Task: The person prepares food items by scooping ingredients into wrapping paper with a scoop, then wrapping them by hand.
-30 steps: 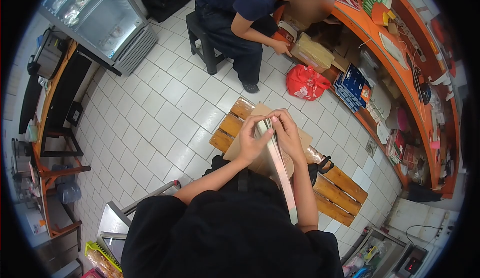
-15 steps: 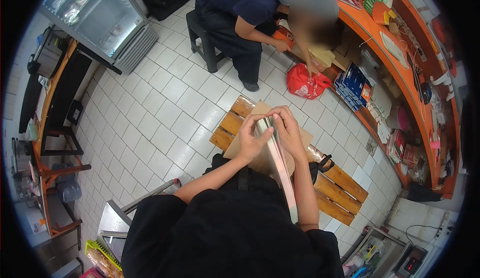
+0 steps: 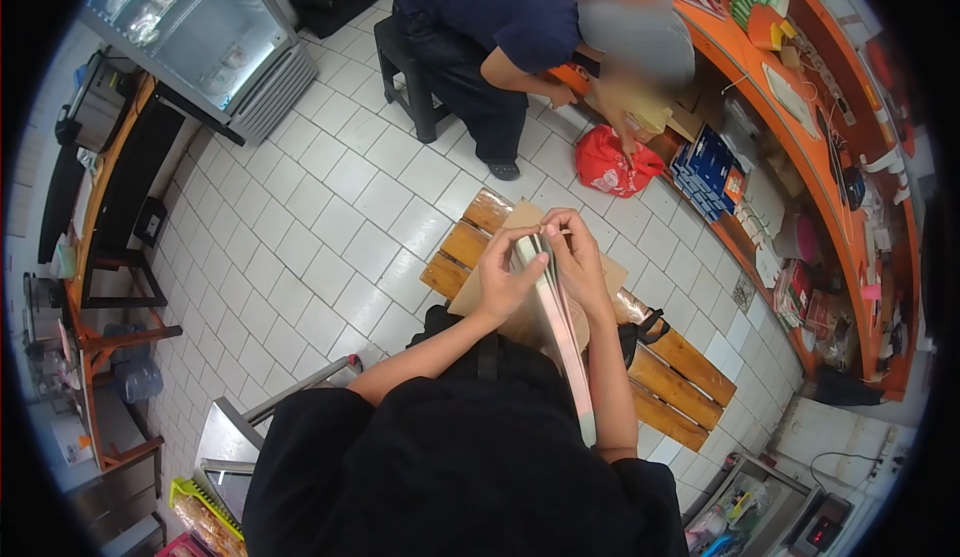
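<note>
I have both bare hands on one pad [image 3: 560, 317], up at its far end and above the bench [image 3: 685, 382]. The left hand [image 3: 505, 275] is curled round one side, thumb laid over the paper edge, probably so the stack does not fan open. The right hand [image 3: 578, 262] pinches the leaves from the other side, fingertips almost meeting the left's over the top. The pad's near end runs back beside the right forearm; I cannot tell whether it rests there, though that would steady so long a stack. Cardboard [image 3: 610, 277] lies on the slats below, perhaps as a flat surface over the gaps. Well apart, a co-worker's hand [image 3: 628, 149] touches a red bag [image 3: 610, 172] on the tiles.
</note>
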{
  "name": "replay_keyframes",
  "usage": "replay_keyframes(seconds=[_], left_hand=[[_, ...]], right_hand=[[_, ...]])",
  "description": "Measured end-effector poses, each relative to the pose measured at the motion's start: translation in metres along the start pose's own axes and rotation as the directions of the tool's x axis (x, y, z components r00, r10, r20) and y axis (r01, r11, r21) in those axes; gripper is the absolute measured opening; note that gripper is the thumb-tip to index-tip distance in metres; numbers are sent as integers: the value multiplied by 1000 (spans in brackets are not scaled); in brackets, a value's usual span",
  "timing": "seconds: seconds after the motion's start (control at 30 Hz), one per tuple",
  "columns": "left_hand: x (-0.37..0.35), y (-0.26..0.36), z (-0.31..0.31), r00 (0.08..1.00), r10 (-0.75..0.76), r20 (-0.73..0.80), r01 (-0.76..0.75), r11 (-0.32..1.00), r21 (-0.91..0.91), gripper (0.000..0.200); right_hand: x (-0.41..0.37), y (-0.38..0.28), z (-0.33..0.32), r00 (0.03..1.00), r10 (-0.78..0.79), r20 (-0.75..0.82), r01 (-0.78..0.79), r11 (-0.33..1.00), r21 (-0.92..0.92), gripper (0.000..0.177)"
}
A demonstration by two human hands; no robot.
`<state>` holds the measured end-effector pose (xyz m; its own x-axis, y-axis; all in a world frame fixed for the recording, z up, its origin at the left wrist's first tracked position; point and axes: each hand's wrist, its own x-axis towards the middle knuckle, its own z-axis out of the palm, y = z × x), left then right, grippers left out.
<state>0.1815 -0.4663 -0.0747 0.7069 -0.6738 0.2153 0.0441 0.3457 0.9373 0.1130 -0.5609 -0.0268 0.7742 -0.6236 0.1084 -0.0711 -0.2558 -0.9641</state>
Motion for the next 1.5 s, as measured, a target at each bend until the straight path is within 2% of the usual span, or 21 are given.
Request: replay_keyframes(seconds=[0.17,0.23,0.83,1.27,1.5], left_hand=[[-1,-1,1,1000,-17,-15,15,998,-66,31],[-2,-4,-1,998,-70,5,70,996,-62,32],[0,0,1,999,-44,17,45,995,-88,30],[0,1,0,997,-63,35,66,992,-106,30],[0,0,0,998,-54,36,57,994,-94,31]], right_hand=[[0,-8,-1,999,49,-11,-48,997,54,15],[2,-3,-4,999,-20,44,23,998,-58,16],[2,-5,-3,997,-75,12,76,995,-58,16],[2,-8,-4,998,-51,25,52,997,-56,16],[3,0,-4,997,-65,-36,65,998,-10,17]])
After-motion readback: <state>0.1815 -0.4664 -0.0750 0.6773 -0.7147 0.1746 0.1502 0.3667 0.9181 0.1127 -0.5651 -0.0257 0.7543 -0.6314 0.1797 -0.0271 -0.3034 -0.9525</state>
